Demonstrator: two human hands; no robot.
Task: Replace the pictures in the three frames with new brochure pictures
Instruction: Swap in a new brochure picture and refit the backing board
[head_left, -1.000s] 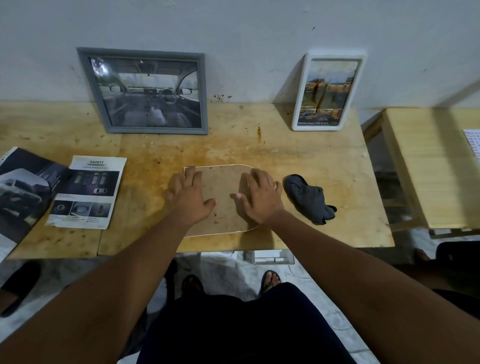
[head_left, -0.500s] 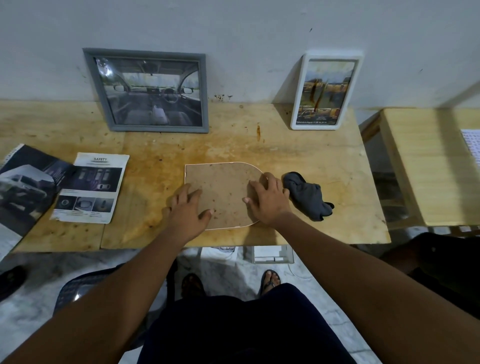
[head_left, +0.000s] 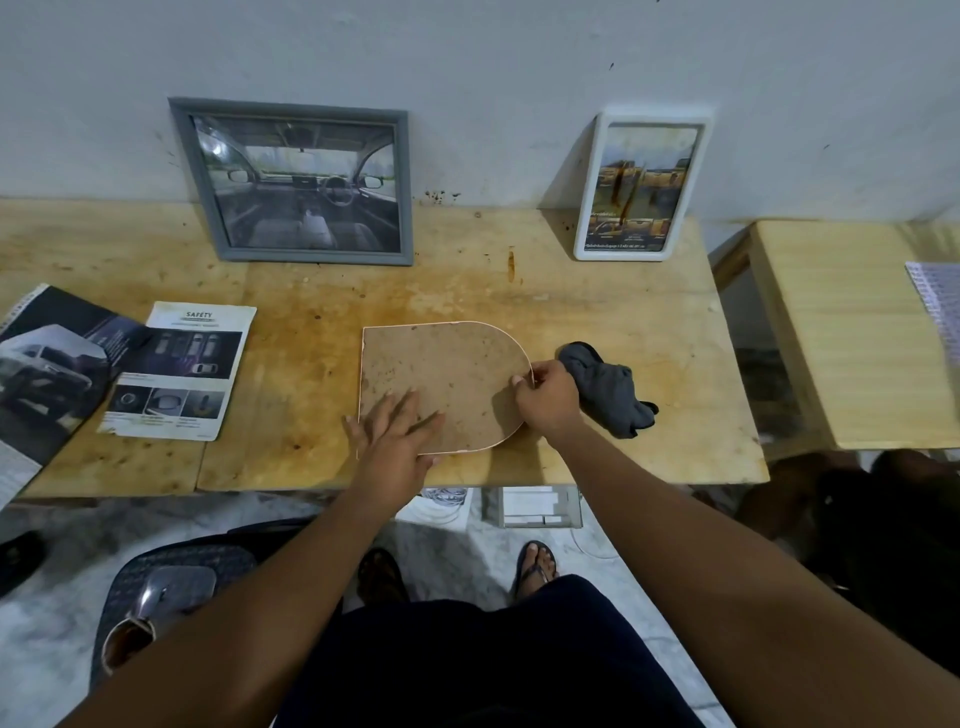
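frame (head_left: 447, 374) beneath left hand (head_left: 395, 441), right hand (head_left: 548, 397) pinching

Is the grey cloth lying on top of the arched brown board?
No, the grey cloth lies on the table, right of the arched brown board.

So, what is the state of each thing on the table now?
grey frame: leaning on wall, filled
white frame: leaning on wall, filled
arched frame: flat, face down
left grip: flat, pressing arched frame
right grip: pinching arched frame's curved edge
cloth: crumpled
brochure: open
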